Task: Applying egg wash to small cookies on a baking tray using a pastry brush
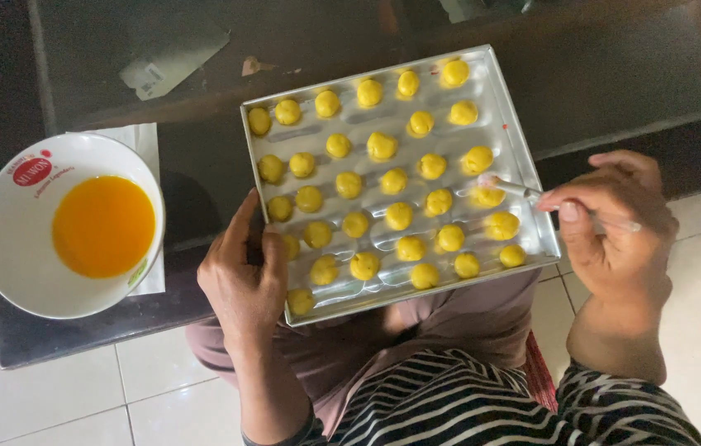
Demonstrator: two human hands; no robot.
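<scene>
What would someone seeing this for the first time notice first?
The eye lands on the metal tray in the middle, filled with rows of small yellow dough balls. The left hand grips its near left corner, while the right hand holds a thin brush whose tip touches a ball near the right edge. At far left, a white bowl of orange-yellow liquid sits on a dark table.

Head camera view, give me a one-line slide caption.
Left hand steadies tray of yellow dough balls; right hand brushes one.
</scene>
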